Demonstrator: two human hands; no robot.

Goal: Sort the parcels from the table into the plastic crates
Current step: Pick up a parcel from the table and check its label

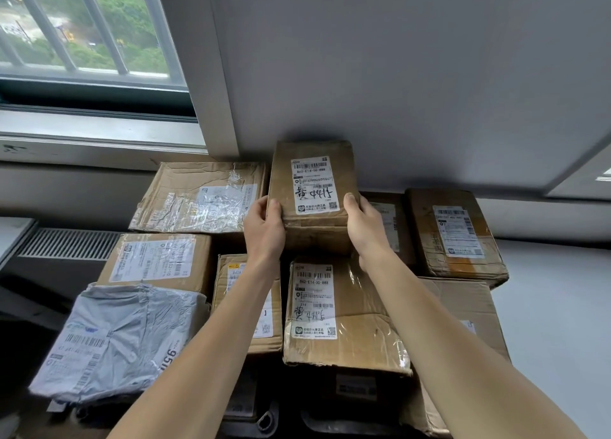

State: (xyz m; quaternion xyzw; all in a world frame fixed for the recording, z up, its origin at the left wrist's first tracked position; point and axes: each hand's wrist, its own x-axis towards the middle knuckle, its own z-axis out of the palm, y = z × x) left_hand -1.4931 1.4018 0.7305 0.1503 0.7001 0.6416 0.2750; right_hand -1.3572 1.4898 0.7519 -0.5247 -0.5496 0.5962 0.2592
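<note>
A small brown cardboard parcel (314,174) with a white label and handwritten marks sits high at the middle of the pile, close to the grey wall. My left hand (264,228) grips its near left corner, thumb on top. My right hand (365,227) grips its near right corner the same way. Below it lie several other parcels: a taped box with a matching label (344,309), a narrow box (251,303) partly under my left forearm, and a grey plastic mailer bag (119,339) at the lower left.
More boxes crowd the pile: a wide taped one (198,197) at back left, one (158,260) in front of it, one (456,233) at right, a plain box (469,309) under my right arm. A window (82,42) fills the upper left. A dark container edge (264,418) shows at the bottom.
</note>
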